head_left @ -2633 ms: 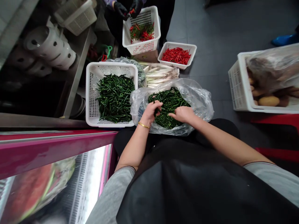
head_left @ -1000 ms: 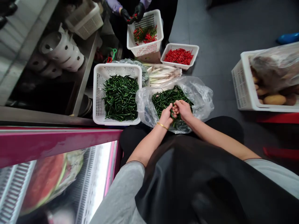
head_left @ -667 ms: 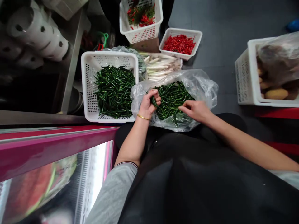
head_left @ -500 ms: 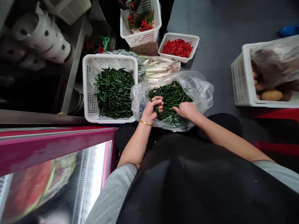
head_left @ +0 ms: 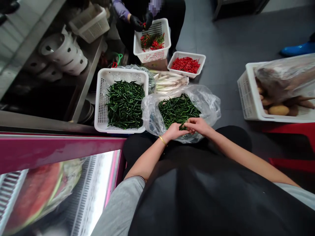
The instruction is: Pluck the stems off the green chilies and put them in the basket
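Note:
My left hand (head_left: 173, 131) and my right hand (head_left: 199, 126) meet at the front of a clear plastic bag (head_left: 209, 108) on my lap, with a dark green chili (head_left: 182, 126) pinched between their fingers. A heap of green chilies (head_left: 177, 109) fills the bag just beyond them. To the left stands a white perforated basket (head_left: 98, 101) of green chilies. Farther off, a co-worker's black-gloved hands (head_left: 140, 22) hold something small and red above a white basket (head_left: 157, 28) of mixed red and green chilies. A shallow white basket (head_left: 186, 73) holds red chilies.
Pale stalks (head_left: 169, 82) lie behind the bag. A white crate (head_left: 246, 95) on the right holds potatoes and a plastic bag. On the left are a steel shelf (head_left: 86, 85) with white perforated pots and a pink-rimmed display fridge (head_left: 61, 144) holding watermelon. The floor is dark grey.
My hands have moved from apart over the chili heap to together near the bag's front edge, now pinching a chili. The view has also shifted slightly.

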Demonstrator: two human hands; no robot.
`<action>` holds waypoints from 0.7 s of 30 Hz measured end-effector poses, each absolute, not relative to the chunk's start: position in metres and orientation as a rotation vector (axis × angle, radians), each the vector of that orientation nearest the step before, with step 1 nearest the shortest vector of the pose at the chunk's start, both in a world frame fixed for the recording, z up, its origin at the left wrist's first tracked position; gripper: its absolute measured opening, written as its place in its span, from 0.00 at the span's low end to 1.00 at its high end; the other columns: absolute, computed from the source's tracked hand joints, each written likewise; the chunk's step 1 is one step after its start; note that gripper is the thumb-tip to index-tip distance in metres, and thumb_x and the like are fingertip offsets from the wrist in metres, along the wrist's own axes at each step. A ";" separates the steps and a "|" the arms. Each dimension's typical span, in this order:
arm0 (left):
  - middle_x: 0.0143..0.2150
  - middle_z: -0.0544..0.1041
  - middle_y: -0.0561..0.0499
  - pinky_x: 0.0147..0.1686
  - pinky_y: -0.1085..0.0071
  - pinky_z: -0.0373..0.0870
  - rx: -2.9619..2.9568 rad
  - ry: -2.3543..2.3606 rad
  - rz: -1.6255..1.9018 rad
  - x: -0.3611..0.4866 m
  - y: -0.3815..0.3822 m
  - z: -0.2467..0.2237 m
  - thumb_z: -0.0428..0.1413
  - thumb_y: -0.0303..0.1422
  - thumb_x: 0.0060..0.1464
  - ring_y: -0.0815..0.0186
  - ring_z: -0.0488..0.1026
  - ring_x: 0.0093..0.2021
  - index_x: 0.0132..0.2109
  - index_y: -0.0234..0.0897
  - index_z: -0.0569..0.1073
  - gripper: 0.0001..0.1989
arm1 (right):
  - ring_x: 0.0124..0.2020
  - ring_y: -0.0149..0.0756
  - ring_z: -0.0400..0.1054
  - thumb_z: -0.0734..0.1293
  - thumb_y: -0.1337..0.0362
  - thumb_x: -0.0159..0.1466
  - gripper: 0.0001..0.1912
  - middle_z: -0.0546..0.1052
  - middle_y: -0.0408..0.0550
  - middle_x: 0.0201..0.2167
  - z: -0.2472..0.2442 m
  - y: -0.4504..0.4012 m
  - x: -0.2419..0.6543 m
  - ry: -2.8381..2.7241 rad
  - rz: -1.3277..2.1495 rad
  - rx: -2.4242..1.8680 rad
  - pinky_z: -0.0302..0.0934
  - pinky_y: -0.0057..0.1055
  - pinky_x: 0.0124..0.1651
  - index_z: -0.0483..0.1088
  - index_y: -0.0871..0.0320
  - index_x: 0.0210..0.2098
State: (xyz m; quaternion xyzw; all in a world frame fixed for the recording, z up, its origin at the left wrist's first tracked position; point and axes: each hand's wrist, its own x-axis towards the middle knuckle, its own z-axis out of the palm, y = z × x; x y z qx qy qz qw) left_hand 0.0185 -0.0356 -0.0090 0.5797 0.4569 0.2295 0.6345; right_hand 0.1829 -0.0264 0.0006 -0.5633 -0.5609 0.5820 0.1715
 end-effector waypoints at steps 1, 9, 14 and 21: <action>0.17 0.61 0.59 0.22 0.76 0.49 1.333 1.019 0.499 0.017 -0.037 -0.004 0.64 0.41 0.37 0.76 0.55 0.21 0.23 0.32 0.70 0.16 | 0.20 0.31 0.64 0.63 0.50 0.57 0.16 0.70 0.41 0.17 0.005 -0.030 0.184 -1.730 1.547 -1.577 0.61 0.27 0.26 0.62 0.55 0.21; 0.16 0.61 0.57 0.14 0.77 0.44 0.674 0.933 0.656 -0.009 -0.029 0.006 0.62 0.44 0.43 0.77 0.55 0.16 0.23 0.34 0.64 0.19 | 0.40 0.44 0.70 0.59 0.57 0.65 0.19 0.74 0.58 0.44 0.000 0.012 0.188 -2.537 0.435 -1.873 0.60 0.33 0.38 0.70 0.58 0.51; 0.18 0.62 0.58 0.14 0.79 0.47 0.600 0.902 0.790 -0.031 -0.007 0.000 0.63 0.39 0.40 0.77 0.56 0.15 0.29 0.34 0.67 0.15 | 0.43 0.43 0.71 0.57 0.58 0.66 0.19 0.75 0.56 0.46 -0.016 0.051 0.177 -2.691 0.492 -1.869 0.60 0.32 0.40 0.73 0.55 0.50; 0.23 0.69 0.56 0.27 0.75 0.59 1.189 1.181 0.905 -0.002 0.009 -0.001 0.65 0.38 0.40 0.74 0.63 0.24 0.38 0.32 0.75 0.18 | 0.23 0.30 0.69 0.63 0.56 0.62 0.14 0.77 0.47 0.27 0.010 0.051 0.185 -1.765 1.232 -1.535 0.62 0.26 0.29 0.73 0.60 0.36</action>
